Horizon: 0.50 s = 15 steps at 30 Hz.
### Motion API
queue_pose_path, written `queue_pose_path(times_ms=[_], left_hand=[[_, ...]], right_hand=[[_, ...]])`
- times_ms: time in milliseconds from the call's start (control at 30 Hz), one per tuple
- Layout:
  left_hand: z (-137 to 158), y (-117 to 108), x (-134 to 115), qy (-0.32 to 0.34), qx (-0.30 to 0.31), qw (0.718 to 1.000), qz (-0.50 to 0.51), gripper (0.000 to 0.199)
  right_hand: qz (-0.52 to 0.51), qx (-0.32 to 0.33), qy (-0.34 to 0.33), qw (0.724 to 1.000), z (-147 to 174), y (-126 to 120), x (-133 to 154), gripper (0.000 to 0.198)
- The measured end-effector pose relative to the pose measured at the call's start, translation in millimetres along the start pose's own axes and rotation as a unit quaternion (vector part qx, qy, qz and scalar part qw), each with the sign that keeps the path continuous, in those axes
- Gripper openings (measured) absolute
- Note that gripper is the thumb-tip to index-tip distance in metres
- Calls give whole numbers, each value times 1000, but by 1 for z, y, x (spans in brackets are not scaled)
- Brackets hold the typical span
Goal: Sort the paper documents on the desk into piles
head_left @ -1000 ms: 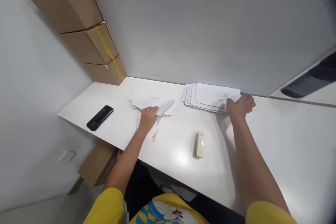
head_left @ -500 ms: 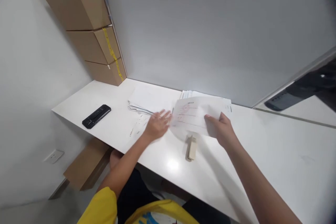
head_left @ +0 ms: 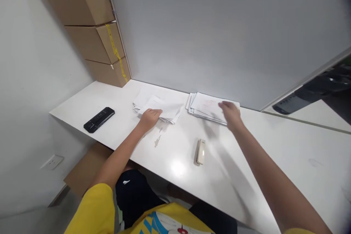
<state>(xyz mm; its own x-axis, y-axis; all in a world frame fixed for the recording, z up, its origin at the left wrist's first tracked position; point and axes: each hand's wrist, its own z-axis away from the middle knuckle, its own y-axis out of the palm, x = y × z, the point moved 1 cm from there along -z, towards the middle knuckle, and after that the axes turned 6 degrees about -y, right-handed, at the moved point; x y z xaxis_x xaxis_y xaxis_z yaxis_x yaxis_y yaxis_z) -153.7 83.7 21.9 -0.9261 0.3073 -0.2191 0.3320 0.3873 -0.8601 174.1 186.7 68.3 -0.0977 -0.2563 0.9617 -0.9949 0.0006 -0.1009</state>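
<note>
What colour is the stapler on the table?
Cream: the stapler shows best in the head view.

Not a word was legible from where I stood: faint reddish print on the top sheet (head_left: 211, 105) of a paper stack (head_left: 206, 117), just right of the frame's center, was too pale to read, and light lettering on a dark object (head_left: 287, 104) at far right blurred. A small white emblem (head_left: 126, 182) marked dark shorts (head_left: 134, 192), lower left.
</note>
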Motion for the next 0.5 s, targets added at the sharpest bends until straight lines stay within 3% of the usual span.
queue_pose_path(times_ms=[133,267,367,500], left_hand=[[-8,12,-51,94,-13,995,33,43],[-27,22,-70,169,7,985,26,49],[-44,29,-74,187,11,982,-3,51],[-58,32,-83,197,9,980,0,49]], right_hand=[[-100,114,79,985,48,44,11,42],[-223,194,132,946,58,53,25,48],[-196,152,133,960,49,46,20,50],[-141,65,109,982,22,35,-9,45]])
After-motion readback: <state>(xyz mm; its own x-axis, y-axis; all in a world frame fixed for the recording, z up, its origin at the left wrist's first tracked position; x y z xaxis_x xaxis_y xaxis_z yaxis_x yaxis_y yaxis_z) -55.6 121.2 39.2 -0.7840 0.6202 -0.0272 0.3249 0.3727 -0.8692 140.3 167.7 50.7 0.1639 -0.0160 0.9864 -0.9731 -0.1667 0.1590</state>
